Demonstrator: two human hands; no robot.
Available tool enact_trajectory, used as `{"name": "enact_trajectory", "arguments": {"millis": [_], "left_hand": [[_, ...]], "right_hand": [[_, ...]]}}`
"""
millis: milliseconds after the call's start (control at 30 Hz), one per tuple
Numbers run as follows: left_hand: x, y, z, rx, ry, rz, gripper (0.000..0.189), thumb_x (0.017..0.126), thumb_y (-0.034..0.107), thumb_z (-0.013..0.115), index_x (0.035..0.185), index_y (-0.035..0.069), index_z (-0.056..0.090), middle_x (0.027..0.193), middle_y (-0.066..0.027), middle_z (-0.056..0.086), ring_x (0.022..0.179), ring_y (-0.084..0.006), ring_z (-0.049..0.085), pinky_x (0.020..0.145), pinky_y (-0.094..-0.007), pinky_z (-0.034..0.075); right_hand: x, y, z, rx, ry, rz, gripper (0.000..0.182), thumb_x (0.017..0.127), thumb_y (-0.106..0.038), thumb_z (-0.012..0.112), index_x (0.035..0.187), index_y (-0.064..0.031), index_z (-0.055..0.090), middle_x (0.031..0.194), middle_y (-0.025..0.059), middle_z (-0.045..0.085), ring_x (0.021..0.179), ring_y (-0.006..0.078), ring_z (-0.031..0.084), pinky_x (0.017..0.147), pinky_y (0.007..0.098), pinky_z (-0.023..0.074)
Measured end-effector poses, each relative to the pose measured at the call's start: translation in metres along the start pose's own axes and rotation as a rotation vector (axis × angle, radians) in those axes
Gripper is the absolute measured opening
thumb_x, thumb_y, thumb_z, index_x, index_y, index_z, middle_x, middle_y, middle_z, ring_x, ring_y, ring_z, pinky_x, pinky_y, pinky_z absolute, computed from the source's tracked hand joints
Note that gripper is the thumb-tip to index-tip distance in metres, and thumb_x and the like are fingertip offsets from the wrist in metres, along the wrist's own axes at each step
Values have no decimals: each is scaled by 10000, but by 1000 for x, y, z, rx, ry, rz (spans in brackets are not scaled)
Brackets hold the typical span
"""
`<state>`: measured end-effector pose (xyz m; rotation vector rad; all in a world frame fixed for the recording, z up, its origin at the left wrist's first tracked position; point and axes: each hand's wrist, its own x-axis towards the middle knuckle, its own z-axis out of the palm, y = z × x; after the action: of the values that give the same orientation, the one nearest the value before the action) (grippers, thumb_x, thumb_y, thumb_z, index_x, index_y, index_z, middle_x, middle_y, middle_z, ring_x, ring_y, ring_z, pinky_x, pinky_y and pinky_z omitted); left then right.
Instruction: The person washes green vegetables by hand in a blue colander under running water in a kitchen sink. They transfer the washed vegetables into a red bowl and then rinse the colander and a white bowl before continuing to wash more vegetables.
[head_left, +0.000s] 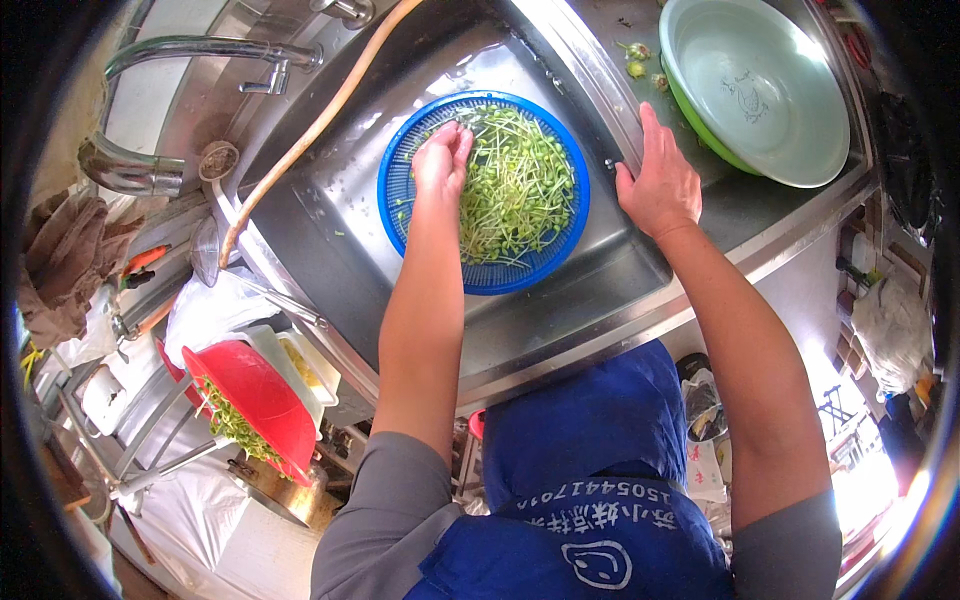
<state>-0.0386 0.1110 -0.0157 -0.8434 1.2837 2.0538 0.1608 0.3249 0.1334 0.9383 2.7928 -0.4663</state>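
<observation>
A round blue plastic colander (581, 199) stands in a stainless steel sink (330, 202). Green sprouts with pale stems (517, 187) fill much of it. My left hand (441, 159) is over the colander's left part, its fingers bent together at the edge of the sprouts; whether it pinches any cannot be told. My right hand (664, 180) rests palm down on the metal rim at the sink's right side, thumb spread from the fingers and holding nothing.
A pale green basin (787, 90) lies right, near small vegetable scraps (636, 60). A tan hose (322, 120) crosses the sink's left side, near a chrome faucet (217, 51). At lower left are a wire strainer (206, 251) and a tilted red basin (255, 390) with sprouts.
</observation>
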Motion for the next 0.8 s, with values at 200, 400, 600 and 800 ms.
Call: {"name": "enact_trajectory", "arguments": {"millis": [200,400,600,800], "left_hand": [[24,0,6,-122,15,-68,119,946,18,545,985,-75,609,903,-150,640,839,-265,647,763,-403,610],[17,10,7,-209,-184,-168,202,984,99,517,1031,-83,591,985,-184,659,919,-291,662,833,-420,594],[-18,65,-15,-79,-249,-65,185,944,57,586,1031,-106,601,978,-192,656,944,-281,656,887,-372,576],[-42,134,-99,759,233,418,301,941,203,602,1149,-9,652,1093,-139,672,962,-219,646,818,-357,543]], "right_hand": [[0,-1,0,9,-5,-7,849,819,-266,670,1512,-147,194,1245,140,523,1038,336,608,848,445,535],[0,-2,-2,-9,-23,3,845,824,-267,664,1514,-150,190,1242,136,524,1035,333,608,844,444,536],[0,0,0,-14,-10,1,836,831,-269,657,1515,-157,190,1228,130,529,1034,331,607,843,442,536],[0,-6,-2,-4,-24,4,841,829,-277,662,1517,-159,192,1217,127,532,1038,335,605,857,449,526]]}}
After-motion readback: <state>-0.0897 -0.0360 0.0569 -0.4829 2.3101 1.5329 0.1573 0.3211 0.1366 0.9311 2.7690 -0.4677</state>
